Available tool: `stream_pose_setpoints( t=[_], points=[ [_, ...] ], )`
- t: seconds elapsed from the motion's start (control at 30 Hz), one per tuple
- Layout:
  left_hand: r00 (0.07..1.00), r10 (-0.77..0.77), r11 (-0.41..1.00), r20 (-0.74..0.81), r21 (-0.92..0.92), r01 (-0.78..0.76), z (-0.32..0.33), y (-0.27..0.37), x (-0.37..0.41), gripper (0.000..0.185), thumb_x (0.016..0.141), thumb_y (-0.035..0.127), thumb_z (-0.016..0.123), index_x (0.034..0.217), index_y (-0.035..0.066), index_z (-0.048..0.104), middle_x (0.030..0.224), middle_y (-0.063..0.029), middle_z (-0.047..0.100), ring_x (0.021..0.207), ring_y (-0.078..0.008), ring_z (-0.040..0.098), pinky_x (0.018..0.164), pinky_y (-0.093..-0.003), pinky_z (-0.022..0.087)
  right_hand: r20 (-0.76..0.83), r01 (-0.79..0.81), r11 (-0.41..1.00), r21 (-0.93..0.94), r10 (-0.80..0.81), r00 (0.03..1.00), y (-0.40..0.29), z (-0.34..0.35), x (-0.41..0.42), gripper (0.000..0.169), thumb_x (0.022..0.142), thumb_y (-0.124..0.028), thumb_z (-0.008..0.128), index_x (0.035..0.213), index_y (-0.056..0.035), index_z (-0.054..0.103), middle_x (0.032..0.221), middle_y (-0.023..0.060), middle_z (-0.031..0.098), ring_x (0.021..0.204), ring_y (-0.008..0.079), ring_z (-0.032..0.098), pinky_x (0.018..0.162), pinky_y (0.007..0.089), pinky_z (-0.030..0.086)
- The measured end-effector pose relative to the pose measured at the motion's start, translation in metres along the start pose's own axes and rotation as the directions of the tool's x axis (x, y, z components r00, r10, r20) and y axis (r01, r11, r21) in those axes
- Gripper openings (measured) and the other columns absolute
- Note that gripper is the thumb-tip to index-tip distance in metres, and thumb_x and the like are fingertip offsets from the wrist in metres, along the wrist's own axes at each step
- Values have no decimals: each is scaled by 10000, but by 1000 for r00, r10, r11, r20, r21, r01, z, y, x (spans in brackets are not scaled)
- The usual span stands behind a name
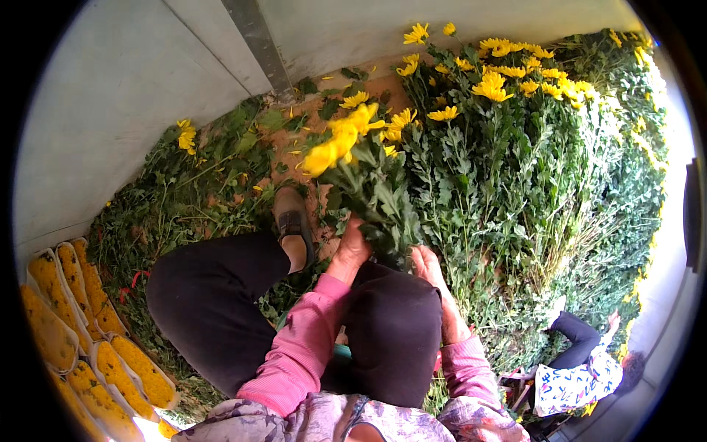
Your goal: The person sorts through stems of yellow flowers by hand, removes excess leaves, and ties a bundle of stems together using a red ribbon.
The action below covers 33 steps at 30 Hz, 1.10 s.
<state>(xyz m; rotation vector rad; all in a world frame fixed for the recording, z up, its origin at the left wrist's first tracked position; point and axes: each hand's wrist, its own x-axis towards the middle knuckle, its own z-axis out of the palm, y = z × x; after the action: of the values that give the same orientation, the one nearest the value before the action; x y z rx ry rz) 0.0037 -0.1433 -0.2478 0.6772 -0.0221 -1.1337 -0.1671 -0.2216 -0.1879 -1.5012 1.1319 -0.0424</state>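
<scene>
Over my knees a bunch of yellow chrysanthemums points up and to the left, its flower heads slightly blurred. My left hand grips its leafy stems from the left side. At the lower right of the bunch, my right hand touches the leaves and stems, fingers bent; whether it grips them is partly hidden. A large heap of cut chrysanthemums with yellow heads lies just to the right of both hands.
Loose leaves and stems cover the floor at left, beside a pale wall. Wrapped bundles of yellow flowers stand at lower left. Another person in a patterned top sits at the far lower right, beyond the heap.
</scene>
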Motion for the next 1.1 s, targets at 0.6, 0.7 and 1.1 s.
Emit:
stream_pose_setpoints(
  t=[0.6,0.7,1.1],
  points=[
    [903,-305,944,-302,29,328,21,4,-1,429,705,77,796,1090,13,619,1047,-40,649,913,-160,623,840,-312,518,213,256,541,-801,-142,967,-23,2,-8,506,823,-551,670,652,-83,582,551,102,548,550,284,592,557,417,478],
    [953,-159,932,-258,280,231,50,17,2,460,698,58,783,1124,31,614,1087,-28,644,949,-154,607,906,-307,478,-40,436,492,-754,-696,717,-83,-35,30,396,741,-456,743,793,-84,620,754,70,584,676,265,582,589,399,471],
    [992,-55,940,-115,329,91,78,19,9,580,689,83,767,1220,25,540,1146,-30,586,1044,-163,549,948,-307,436,359,734,546,-404,-644,676,-225,-24,143,218,854,-222,679,955,-33,720,1210,112,636,1140,317,569,929,408,463]
  ],
)
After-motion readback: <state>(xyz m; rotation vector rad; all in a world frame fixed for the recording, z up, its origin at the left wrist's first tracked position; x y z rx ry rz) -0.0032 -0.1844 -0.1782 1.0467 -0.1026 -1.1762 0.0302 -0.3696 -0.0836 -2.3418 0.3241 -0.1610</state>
